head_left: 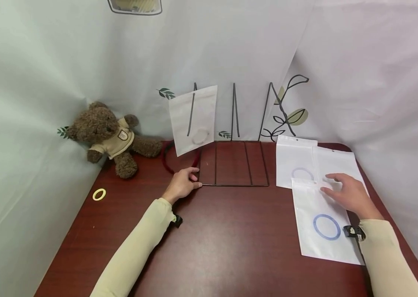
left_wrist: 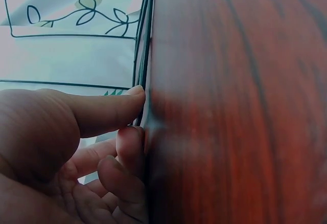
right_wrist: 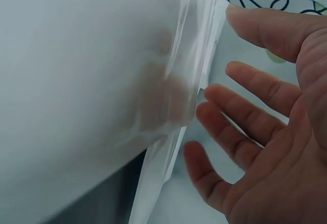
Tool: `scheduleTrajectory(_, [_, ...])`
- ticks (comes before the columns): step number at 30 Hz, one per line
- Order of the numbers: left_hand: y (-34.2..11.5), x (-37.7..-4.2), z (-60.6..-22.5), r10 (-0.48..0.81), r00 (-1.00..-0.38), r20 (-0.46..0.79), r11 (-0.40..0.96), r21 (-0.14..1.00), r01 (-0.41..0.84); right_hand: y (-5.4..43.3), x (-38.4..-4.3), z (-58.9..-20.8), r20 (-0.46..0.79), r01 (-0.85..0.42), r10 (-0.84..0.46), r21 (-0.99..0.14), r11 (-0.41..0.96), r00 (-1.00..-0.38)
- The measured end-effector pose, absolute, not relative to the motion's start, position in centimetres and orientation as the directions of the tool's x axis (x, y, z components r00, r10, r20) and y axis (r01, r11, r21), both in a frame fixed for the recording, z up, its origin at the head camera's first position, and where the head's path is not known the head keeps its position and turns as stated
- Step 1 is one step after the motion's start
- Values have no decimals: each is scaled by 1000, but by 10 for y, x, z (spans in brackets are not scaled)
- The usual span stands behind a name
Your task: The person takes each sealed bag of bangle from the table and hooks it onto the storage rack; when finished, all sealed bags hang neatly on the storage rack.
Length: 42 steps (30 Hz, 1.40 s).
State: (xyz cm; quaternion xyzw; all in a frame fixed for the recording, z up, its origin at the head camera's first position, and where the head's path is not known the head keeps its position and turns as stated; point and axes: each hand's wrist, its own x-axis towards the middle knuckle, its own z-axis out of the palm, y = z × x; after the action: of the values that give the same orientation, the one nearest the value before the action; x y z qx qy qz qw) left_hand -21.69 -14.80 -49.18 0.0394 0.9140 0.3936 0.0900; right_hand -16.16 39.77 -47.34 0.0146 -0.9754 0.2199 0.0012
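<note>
A black wire rack (head_left: 241, 185) with pointed uprights stands at the back of the table. My left hand (head_left: 182, 185) pinches its front left corner; in the left wrist view the thumb (left_wrist: 110, 109) presses on the wire, with the other fingers curled below. On the left upright hangs a white pouch (head_left: 192, 111), a pale ring faintly visible inside it. Over at the right, my right hand (head_left: 351, 196) hovers with spread, relaxed fingers above several white pouches. The front pouch (head_left: 305, 237) shows a blue ring (head_left: 327, 227); the back left pouch (head_left: 287, 165) shows a paler one.
A brown teddy bear (head_left: 121, 138) in a beige shirt sits at the back left. A small yellow ring (head_left: 99, 194) lies near the table's left edge. Behind my left hand is a dark red hoop (head_left: 166, 159), partly covered by the hanging pouch. White curtains surround the table (head_left: 231, 239).
</note>
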Motion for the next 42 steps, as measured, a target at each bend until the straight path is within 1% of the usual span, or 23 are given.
scheduleTrajectory(2, [-148, -217, -491, 140, -982, -128, 687, 727, 3, 400, -161, -474, 9, -25, -24, -426, 904, -1000])
scheduleTrajectory(9, [-146, -217, -489, 150, -980, -132, 695, 719, 9, 409, -160, -479, -53, -12, -37, -408, 913, -998])
scheduleTrajectory(14, [-145, -217, -489, 149, -981, -127, 692, 722, 12, 412, -163, -478, -2, -60, -66, -399, 915, -998])
scheduleTrajectory(18, [-145, -217, -489, 147, -981, -126, 696, 718, 12, 412, -165, -476, -3, -76, -84, -414, 907, -996])
scheduleTrajectory(22, [-145, -218, -488, 161, -980, -121, 694, 720, 25, 409, -161, -472, -18, -44, -59, -468, 883, -998])
scheduleTrajectory(25, [-145, -217, -489, 166, -979, -121, 685, 728, 27, 405, -157, -470, 34, -58, -47, -502, 863, -998])
scheduleTrajectory(31, [-148, -217, -493, 167, -978, -128, 686, 728, 22, 395, -152, -457, 183, -145, -54, -535, 832, -982])
scheduleTrajectory(39, [-149, -217, -493, 168, -978, -126, 678, 735, 22, 376, -149, -430, 313, -282, -113, -570, 771, -943])
scheduleTrajectory(42, [-149, -217, -494, 170, -976, -134, 678, 735, 17, 366, -148, -419, 349, -311, -114, -582, 752, -930])
